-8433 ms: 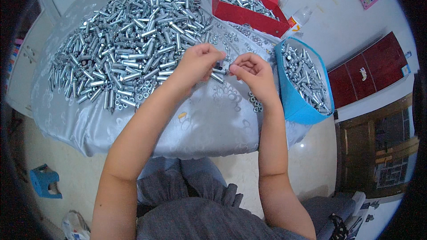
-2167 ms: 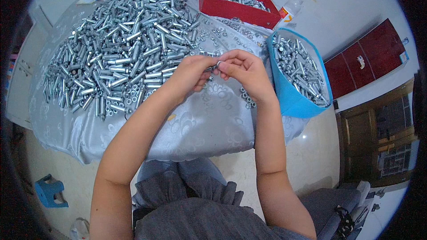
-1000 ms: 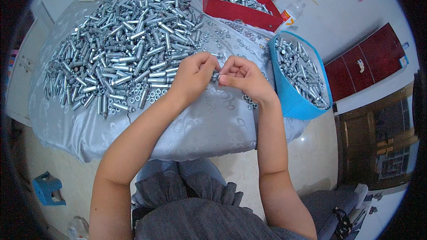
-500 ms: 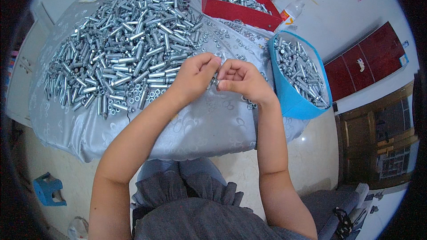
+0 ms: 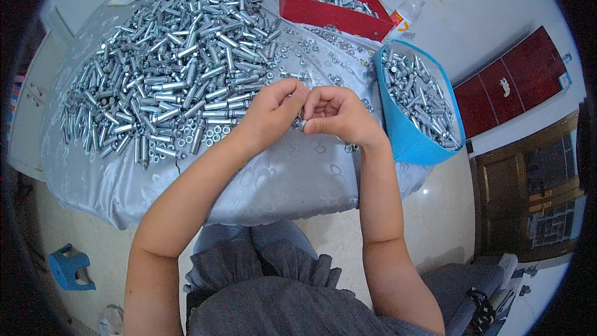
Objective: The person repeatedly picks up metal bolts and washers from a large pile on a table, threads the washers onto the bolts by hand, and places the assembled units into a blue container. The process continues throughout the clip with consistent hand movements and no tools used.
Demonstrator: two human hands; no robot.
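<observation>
My left hand (image 5: 273,112) and my right hand (image 5: 343,113) meet over the near middle of the table, fingers closed. Between them is an expansion bolt, mostly hidden by the fingers; a shiny metal end with a nut (image 5: 300,124) shows at the right thumb tip. My right thumb and forefinger pinch this end, while the left fingers curl round the rest. To the left of my hands spreads a large heap of silvery expansion bolts (image 5: 177,65). Loose nuts (image 5: 217,130) lie along its near edge, and small nuts or washers (image 5: 336,79) are scattered beyond my hands.
A blue fabric bin (image 5: 413,152) with metal bolts stands right of my right hand. Farther back sits an open red box (image 5: 329,20) of bolts, next to a plastic bottle (image 5: 407,11). The patterned silvery tablecloth (image 5: 273,193) hangs over the near edge. A blue stool (image 5: 71,267) stands at lower left.
Both hands stay together in nearly the same place. My right fingers have shifted slightly around the metal end, which now sits a little lower by the thumb tip.
</observation>
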